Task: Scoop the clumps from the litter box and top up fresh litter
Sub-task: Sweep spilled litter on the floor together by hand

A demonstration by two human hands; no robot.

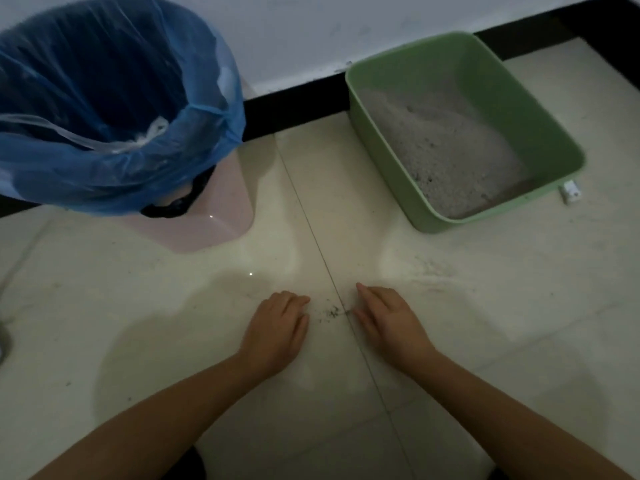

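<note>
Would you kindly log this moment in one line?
left hand resting on floor | right hand likewise | crumbs between them | litter box untouched

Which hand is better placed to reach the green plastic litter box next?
Probably the right: the right hand rests nearer the green plastic litter box; the left hand lies toward the blue-bagged pink bin.

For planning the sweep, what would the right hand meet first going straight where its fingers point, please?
Likely the blue-bagged pink plastic bin; only pale floor tile lies before the right hand.
</note>
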